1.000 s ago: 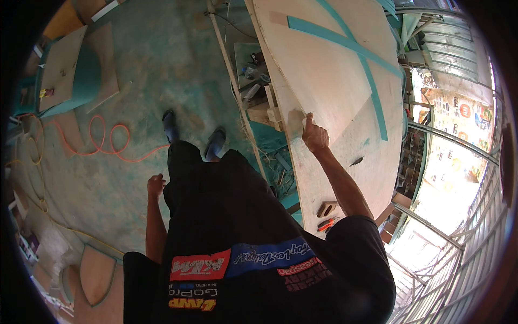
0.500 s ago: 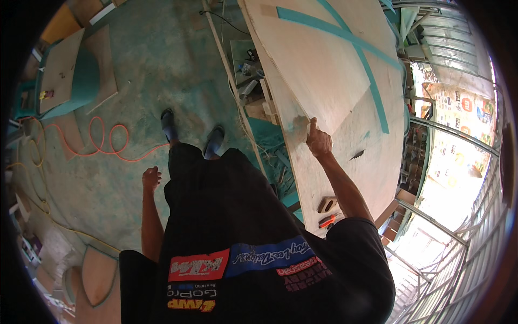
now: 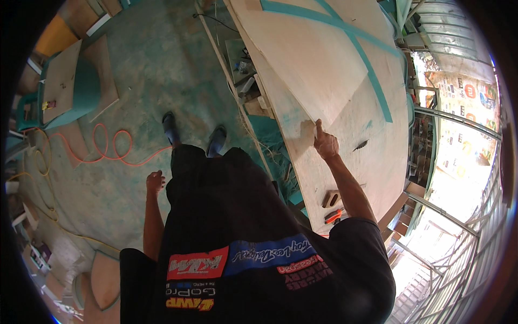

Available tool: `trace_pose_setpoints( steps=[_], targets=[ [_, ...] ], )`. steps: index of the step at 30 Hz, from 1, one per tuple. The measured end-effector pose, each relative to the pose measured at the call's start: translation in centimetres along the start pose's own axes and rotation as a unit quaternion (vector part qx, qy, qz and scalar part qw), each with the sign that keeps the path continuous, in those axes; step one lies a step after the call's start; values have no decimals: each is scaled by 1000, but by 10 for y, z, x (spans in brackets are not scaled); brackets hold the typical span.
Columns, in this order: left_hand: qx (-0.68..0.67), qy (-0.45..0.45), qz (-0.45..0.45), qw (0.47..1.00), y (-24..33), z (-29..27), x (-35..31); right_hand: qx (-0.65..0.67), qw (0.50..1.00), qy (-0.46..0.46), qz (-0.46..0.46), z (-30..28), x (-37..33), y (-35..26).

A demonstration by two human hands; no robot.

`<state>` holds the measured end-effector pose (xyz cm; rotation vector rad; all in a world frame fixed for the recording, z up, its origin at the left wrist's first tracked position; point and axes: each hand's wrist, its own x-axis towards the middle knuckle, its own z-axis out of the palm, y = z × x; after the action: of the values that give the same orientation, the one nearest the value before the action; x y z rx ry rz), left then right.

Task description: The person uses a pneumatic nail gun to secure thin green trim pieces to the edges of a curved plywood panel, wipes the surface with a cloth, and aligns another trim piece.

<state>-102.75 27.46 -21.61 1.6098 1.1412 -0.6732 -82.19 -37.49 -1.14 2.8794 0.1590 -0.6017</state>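
Observation:
My right hand (image 3: 327, 144) is over the wooden table at the tapered corner of a pale plywood sheet (image 3: 318, 65). Its index finger stretches out with the tip touching the sheet's edge, while the other fingers bend in; no tool shows in it. The sheet lies on a larger plywood board (image 3: 372, 173), and teal strips (image 3: 372, 89) cross its far part. A dark toothed blade piece (image 3: 360, 145) is on the board to the right of this hand. At my left side, my left hand (image 3: 155, 182) hangs over the floor, fingers loosely curled in, nothing visible in them.
Nearer on the board are a brown block with a slot (image 3: 331, 198) and an orange-handled tool (image 3: 333, 216). Under the table's left edge, a shelf (image 3: 253, 89) holds small items. An orange hose (image 3: 116, 148) coils across the floor. A teal box-shaped piece (image 3: 83, 89) stands far left.
The view has shifted a little, so the table sits slightly differently. My right hand stays at the sheet's corner, its index finger still out. My left hand hangs almost as before.

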Motion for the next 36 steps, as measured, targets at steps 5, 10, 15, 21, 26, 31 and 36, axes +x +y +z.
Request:
trace_pose_setpoints(
  steps=[5,10,15,21,26,31,36],
  targets=[
    [-6,-21,10,1000,-10,4,2,17,999,40,-21,2,-8,6],
    [13,-17,9,1000,3,11,-9,20,998,47,-38,6,-15,16],
    [-4,-12,2,1000,1,9,-8,13,996,68,-48,18,-25,26],
    [13,-10,-5,1000,-12,12,-7,0,995,92,-33,27,-32,26],
    [28,-24,19,999,-14,13,-9,20,997,68,42,31,-43,27],
    [31,-9,25,999,-12,12,-11,110,979,91,145,3,-57,-3],
    [45,-18,30,998,4,15,-23,193,951,174,167,16,-60,-24]
  ],
)
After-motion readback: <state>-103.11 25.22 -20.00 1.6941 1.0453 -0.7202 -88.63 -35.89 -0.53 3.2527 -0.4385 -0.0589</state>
